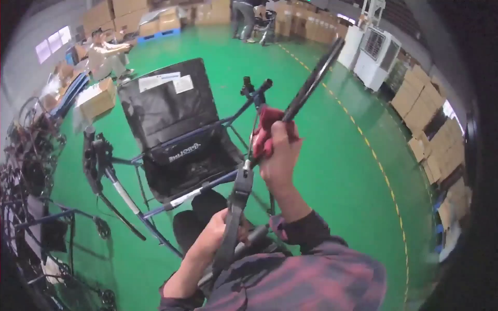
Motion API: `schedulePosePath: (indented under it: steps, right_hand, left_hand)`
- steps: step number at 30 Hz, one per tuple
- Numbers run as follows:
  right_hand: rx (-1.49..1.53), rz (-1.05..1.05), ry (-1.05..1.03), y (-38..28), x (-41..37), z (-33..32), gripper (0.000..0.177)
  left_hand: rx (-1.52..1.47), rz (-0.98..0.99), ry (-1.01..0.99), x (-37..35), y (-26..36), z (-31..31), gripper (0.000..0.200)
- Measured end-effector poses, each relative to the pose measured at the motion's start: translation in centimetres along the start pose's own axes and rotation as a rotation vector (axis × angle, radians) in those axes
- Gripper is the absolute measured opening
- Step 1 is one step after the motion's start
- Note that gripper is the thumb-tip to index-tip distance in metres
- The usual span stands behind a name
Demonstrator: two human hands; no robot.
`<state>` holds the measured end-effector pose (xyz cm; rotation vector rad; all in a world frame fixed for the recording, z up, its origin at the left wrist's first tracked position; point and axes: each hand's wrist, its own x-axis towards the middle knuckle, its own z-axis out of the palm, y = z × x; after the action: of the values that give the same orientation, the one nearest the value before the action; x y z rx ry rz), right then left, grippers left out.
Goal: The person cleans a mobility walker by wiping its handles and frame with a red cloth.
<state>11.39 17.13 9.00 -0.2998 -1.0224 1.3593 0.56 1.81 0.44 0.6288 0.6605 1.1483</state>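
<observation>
My right hand (280,155) is closed around a red cloth (265,132), which is bunched against a long dark bar (314,80) slanting up to the right. Lower down, my left hand (213,230) is closed beside a dark grey, strap-like piece (239,199); what its fingers hold is hidden. In front stands a blue tubular frame (181,140) with a black fabric seat and backrest (171,111). White paper labels (158,82) are on the backrest. A black handle (93,160) sticks out at the frame's left side.
More frames and wheels (36,171) are piled at the left. A cardboard box (97,98) stands near a crouching person (106,54). Another person (245,18) stands at the back. Flattened cartons (430,114) and a white air cooler (377,57) line the right. A yellow dashed line (381,166) crosses the green floor.
</observation>
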Motion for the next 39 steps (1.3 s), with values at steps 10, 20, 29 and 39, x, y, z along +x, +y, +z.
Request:
schedulePosePath:
  steps: [10,20,29,39]
  right_hand:
    - [0.549,-0.100,0.112,-7.2,9.5,-12.6,0.019]
    - [0.859,-0.036,0.030,-6.3,7.4,-13.1,0.020]
    - [-0.094,-0.052,0.098,0.1,-1.9,-3.3,0.028]
    - [-0.120,0.760,-0.329,1.9,-4.8,-8.2,0.009]
  left_hand:
    - [0.900,0.408,0.614,-2.3,-1.6,-0.8,0.022]
    - [0.775,0.361,0.473,0.3,-3.1,-0.9,0.027]
    - [0.361,0.033,0.265,2.5,0.0,2.8,0.029]
    - [0.336,-0.008,0.068,2.3,1.1,2.4,0.030]
